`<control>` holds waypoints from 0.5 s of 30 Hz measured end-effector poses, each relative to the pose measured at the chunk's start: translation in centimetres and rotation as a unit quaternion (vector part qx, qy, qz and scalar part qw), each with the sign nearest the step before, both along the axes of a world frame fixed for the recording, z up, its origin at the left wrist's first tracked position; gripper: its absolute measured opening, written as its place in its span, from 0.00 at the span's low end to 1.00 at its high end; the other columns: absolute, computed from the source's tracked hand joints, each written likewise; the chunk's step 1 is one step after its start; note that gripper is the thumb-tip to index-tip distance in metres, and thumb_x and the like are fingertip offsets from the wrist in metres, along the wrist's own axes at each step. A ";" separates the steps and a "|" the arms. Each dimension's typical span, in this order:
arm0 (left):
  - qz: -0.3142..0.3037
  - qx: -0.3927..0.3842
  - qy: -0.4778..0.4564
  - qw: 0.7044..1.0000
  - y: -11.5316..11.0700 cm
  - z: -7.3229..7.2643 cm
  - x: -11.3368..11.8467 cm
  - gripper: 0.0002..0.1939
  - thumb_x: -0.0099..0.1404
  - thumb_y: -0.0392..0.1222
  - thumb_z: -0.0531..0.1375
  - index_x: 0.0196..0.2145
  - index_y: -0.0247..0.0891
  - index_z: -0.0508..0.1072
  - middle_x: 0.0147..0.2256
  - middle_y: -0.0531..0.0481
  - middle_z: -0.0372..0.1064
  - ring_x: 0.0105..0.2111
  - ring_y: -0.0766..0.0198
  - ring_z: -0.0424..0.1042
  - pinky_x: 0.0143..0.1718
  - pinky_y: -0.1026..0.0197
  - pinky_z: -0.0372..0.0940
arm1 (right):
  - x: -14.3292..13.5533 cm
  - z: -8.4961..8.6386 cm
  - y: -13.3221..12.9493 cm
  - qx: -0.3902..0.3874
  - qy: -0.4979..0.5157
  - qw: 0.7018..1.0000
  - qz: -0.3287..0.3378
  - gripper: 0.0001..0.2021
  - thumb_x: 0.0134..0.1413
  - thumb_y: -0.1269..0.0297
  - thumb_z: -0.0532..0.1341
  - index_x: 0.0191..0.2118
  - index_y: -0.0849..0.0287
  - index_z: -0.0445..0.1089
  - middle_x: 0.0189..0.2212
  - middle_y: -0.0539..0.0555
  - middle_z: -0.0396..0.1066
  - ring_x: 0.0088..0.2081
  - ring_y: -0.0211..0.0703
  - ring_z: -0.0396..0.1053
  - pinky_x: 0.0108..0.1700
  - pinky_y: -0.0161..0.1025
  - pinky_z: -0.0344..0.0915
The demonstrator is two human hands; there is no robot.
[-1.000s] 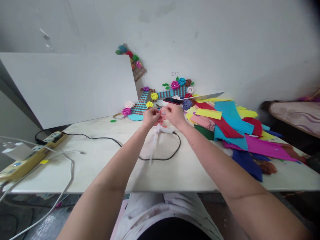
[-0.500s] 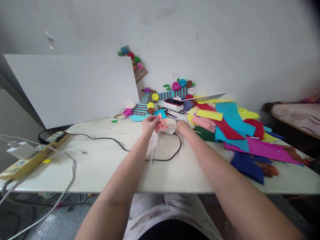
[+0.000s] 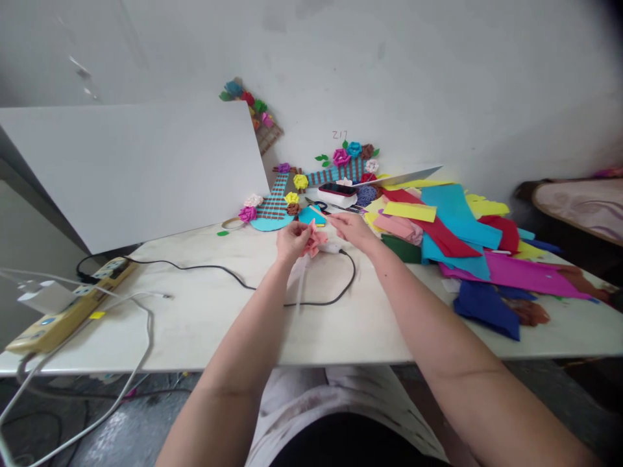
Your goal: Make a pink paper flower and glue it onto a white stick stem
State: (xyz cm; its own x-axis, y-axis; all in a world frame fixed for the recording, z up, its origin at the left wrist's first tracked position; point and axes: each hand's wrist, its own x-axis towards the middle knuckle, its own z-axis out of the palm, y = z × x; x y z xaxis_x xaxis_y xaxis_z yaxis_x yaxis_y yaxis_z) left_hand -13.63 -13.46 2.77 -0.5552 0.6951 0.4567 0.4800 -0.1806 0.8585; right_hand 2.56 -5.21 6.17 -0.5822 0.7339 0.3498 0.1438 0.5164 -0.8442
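A pink paper flower (image 3: 316,241) is pinched in the fingers of my left hand (image 3: 292,241), above the middle of the table. To its right, my right hand (image 3: 349,228) grips a thin light stick (image 3: 318,213) that points left, over the flower. A white glue gun (image 3: 331,248) with a black cord lies just beneath the flower, partly hidden by it. Behind my hands are a blue paper piece (image 3: 311,216), scissors (image 3: 318,205) and a phone on a white box (image 3: 337,193).
Coloured paper sheets (image 3: 452,220) are piled on the right. A yellow power strip (image 3: 73,305) with cables lies left. A white board (image 3: 136,175) leans at the back left, beside flower-decorated woven pieces (image 3: 275,206).
My right hand has lifted from the table and now holds the thin stick near the flower. My left hand keeps the flower in about the same place. The view has shifted slightly.
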 end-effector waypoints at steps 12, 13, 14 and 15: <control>0.050 -0.049 0.185 0.980 -0.4 0.1 1.0 0.11 0.57 0.48 0.60 0.33 0.39 0.77 0.27 0.49 0.74 0.29 0.62 0.72 0.30 0.63 0.61 | -0.1 1.0 -1.5 -0.013 -0.063 0.997 0.041 0.20 0.56 0.65 0.55 0.52 0.67 0.69 0.16 0.43 0.63 0.19 0.30 0.57 0.26 0.29 0.56; 0.050 -0.048 0.193 0.979 -0.4 0.1 1.0 0.11 0.57 0.48 0.60 0.33 0.39 0.77 0.27 0.49 0.74 0.29 0.62 0.72 0.30 0.63 0.61 | -0.1 0.9 -1.4 -0.011 -0.060 0.997 0.049 0.18 0.56 0.66 0.55 0.49 0.67 0.70 0.16 0.43 0.63 0.19 0.30 0.57 0.26 0.29 0.57; 0.051 -0.045 0.200 0.977 -0.4 0.1 1.0 0.11 0.57 0.48 0.60 0.33 0.39 0.77 0.27 0.49 0.74 0.29 0.62 0.72 0.30 0.63 0.61 | -0.1 0.9 -1.3 -0.011 -0.058 0.996 0.060 0.16 0.55 0.67 0.55 0.46 0.66 0.72 0.17 0.44 0.64 0.20 0.30 0.58 0.26 0.29 0.57; 0.053 -0.043 0.207 0.976 -0.4 0.0 1.0 0.11 0.57 0.48 0.60 0.33 0.40 0.77 0.27 0.49 0.75 0.28 0.61 0.72 0.30 0.63 0.61 | -0.2 0.8 -1.3 -0.013 -0.056 0.996 0.070 0.14 0.55 0.67 0.55 0.44 0.65 0.72 0.17 0.44 0.64 0.20 0.30 0.59 0.27 0.28 0.58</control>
